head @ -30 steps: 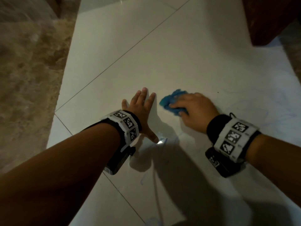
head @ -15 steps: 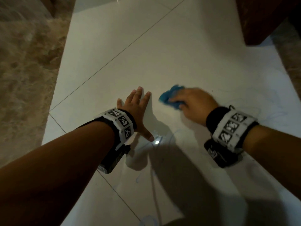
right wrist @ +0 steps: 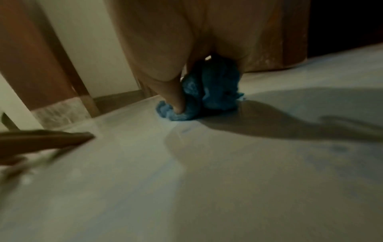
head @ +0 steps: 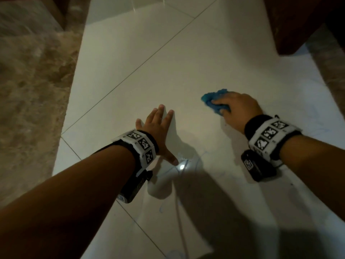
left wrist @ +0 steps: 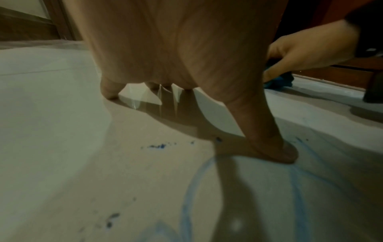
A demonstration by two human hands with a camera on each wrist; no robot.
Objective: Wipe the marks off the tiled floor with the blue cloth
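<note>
My right hand [head: 236, 109] grips a bunched blue cloth [head: 212, 101] and presses it on the white tiled floor [head: 141, 53]. In the right wrist view the thumb digs into the cloth [right wrist: 211, 93], whose folds bulge out under the palm. My left hand [head: 158, 128] lies flat on the tile to the left of the cloth, fingers spread and straight. The left wrist view shows its thumb [left wrist: 275, 147] and fingertips planted on the floor. Faint blue marks [left wrist: 192, 196] and dark blue specks [left wrist: 157, 146] lie near that thumb. More pale blue scribbles [head: 317, 116] spread to the right of my right hand.
A shaggy beige rug [head: 31, 90] borders the tiles on the left. Dark reddish wooden furniture [head: 298, 25] stands at the far right, with a brown door frame [right wrist: 31, 65] ahead. Grout lines [head: 130, 73] cross the floor diagonally.
My right hand has slid the cloth to the right, away from the left hand. The left hand stays flat on the tile.
</note>
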